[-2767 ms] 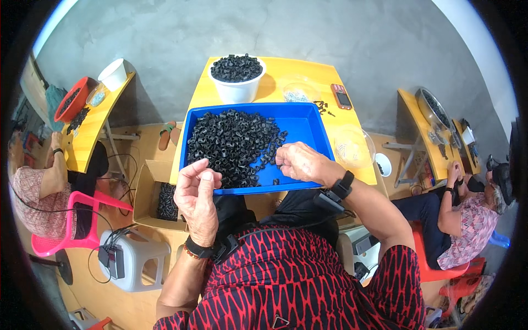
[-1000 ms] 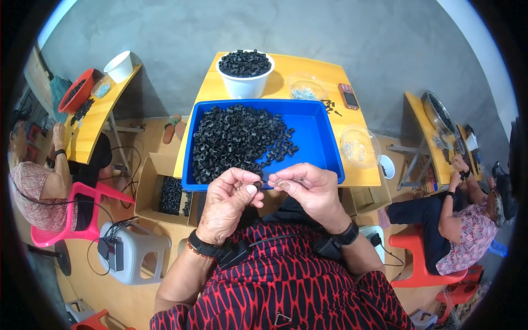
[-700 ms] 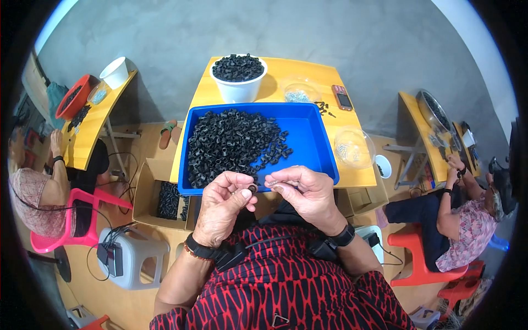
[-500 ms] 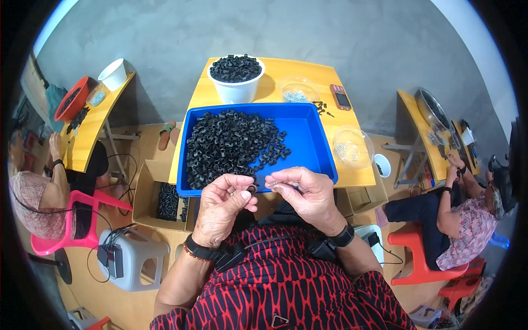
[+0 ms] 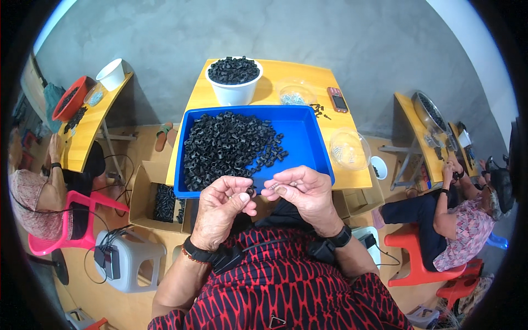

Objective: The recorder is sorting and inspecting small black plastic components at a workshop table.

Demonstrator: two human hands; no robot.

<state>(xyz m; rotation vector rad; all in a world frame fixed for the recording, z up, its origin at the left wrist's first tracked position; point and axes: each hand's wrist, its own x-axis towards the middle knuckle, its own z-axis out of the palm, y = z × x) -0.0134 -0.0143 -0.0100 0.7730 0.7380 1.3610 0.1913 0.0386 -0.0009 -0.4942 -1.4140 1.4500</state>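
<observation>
My left hand [image 5: 223, 212] pinches a small black plastic fitting [image 5: 251, 191] between thumb and fingertips. Just across from it, my right hand [image 5: 305, 199] is closed on small silvery metal pieces [image 5: 275, 186], which look like screws, though they are too small to be sure. A narrow gap separates the two sets of fingertips. Both hands hover over the near edge of a blue tray [image 5: 305, 137]. Heaped in the tray's left and middle lie many similar black fittings [image 5: 225, 151].
On the yellow table [image 5: 286, 69] stand a white bucket [image 5: 235, 93] full of black parts, two clear dishes with small metal pieces, and a phone [image 5: 337, 100]. A cardboard box [image 5: 144, 195] is on the floor at left. Co-workers sit at tables on both sides.
My right fingertips have shifted slightly toward the left hand, and the metal pieces show a little differently. The whole view has moved slightly. My left hand keeps its pinch.
</observation>
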